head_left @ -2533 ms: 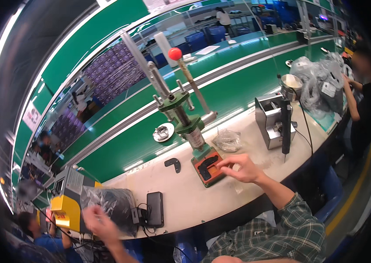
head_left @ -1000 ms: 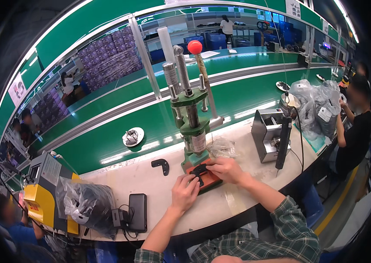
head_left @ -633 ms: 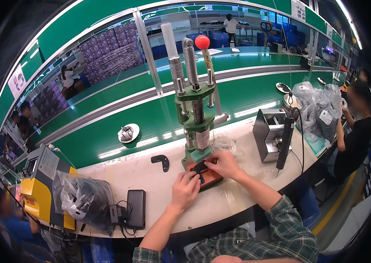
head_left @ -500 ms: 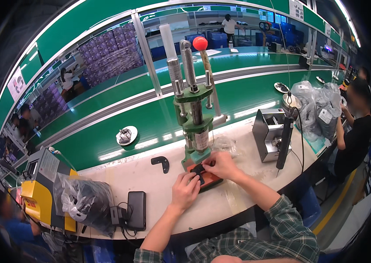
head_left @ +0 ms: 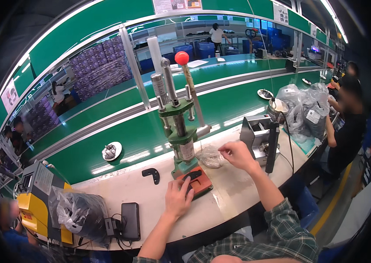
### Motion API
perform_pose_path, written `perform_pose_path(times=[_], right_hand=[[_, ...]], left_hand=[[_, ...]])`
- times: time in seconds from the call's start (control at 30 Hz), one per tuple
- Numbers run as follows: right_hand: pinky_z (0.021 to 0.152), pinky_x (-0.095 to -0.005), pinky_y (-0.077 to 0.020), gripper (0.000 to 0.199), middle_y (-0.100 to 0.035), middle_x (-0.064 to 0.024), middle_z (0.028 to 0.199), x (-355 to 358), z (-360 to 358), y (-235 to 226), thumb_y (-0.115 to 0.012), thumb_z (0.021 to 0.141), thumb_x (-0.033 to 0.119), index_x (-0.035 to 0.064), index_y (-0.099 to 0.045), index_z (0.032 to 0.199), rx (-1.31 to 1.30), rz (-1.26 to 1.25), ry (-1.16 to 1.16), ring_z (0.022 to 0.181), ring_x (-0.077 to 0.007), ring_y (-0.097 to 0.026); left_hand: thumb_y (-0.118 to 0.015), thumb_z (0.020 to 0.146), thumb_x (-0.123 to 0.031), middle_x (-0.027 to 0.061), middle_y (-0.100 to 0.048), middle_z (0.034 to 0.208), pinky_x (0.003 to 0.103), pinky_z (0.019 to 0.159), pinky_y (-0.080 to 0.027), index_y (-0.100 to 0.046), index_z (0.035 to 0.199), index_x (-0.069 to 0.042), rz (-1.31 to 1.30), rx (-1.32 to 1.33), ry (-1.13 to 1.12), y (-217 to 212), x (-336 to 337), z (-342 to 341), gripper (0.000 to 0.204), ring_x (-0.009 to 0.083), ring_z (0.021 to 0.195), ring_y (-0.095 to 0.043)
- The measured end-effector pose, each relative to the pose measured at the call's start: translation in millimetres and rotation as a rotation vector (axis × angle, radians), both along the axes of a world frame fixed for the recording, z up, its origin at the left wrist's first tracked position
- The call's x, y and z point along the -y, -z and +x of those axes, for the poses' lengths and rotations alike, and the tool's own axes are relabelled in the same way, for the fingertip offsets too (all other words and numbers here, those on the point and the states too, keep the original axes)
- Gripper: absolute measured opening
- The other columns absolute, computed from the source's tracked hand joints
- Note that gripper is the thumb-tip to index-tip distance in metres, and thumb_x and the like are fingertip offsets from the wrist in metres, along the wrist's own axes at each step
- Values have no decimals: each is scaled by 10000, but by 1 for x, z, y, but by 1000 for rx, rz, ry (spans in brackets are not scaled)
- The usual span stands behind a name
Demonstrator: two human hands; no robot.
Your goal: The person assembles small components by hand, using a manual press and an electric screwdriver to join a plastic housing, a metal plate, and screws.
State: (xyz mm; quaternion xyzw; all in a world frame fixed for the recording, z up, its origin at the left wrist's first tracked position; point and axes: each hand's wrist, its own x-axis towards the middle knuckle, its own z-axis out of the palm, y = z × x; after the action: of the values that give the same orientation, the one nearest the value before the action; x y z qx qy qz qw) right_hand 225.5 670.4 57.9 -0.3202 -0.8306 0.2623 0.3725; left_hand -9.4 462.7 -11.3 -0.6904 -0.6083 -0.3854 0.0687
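Note:
My left hand rests at the near side of a red-orange fixture, its fingertips on a black curved part lying there. The fixture sits at the foot of a green hand press with a red ball on its lever. My right hand is raised off the fixture, beside a small clear plastic bag. Its thumb and forefinger are pinched together; whatever is between them is too small to make out. A loose black L-shaped part lies on the bench left of the press.
To the left stand a yellow-and-grey machine, a bag of dark parts and a black power adapter. A metal device stands at right. Behind runs a green conveyor with a white dish. A co-worker sits at far right.
My right hand has left the black part and moved up and right, near the clear bag. My left hand stays at the part. The whole view has shifted slightly as my head turned.

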Motion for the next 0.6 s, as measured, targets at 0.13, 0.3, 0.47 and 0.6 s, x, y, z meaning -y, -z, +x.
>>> perform_pose_path(times=[0.13,0.3,0.47,0.6], right_hand=[[777,-425,-614,179,-784,-163,919,-47,-14,25,-703,891,56,61,-820,1026,421,201,-136,852,-345,-761],[838,-454,-601,153,-782,-175,940,-58,-46,23,-720,826,71,63,-811,949,793,155,-178,924,-371,-747],[826,-459,-597,136,-767,-194,932,-64,-43,45,-722,801,73,68,-798,913,724,137,-163,916,-394,-739],[812,-459,-591,110,-765,-198,929,-68,-38,55,-712,815,80,58,-778,900,692,233,-174,914,-387,-739]], left_hand=[[-723,941,-233,211,-597,1203,488,966,-508,-662,1395,-23,-99,-82,5,-4,-9,6,504,398,1114,-535],[-716,948,-231,215,-590,1234,495,992,-495,-644,1420,-21,-114,-106,0,0,-5,0,521,404,1137,-526],[-719,960,-255,190,-601,1251,476,998,-499,-597,1432,20,-25,-111,-19,1,-2,0,560,391,1142,-557],[-742,949,-220,201,-618,1238,477,998,-496,-607,1348,44,6,87,23,9,-1,-6,497,395,1150,-563]])
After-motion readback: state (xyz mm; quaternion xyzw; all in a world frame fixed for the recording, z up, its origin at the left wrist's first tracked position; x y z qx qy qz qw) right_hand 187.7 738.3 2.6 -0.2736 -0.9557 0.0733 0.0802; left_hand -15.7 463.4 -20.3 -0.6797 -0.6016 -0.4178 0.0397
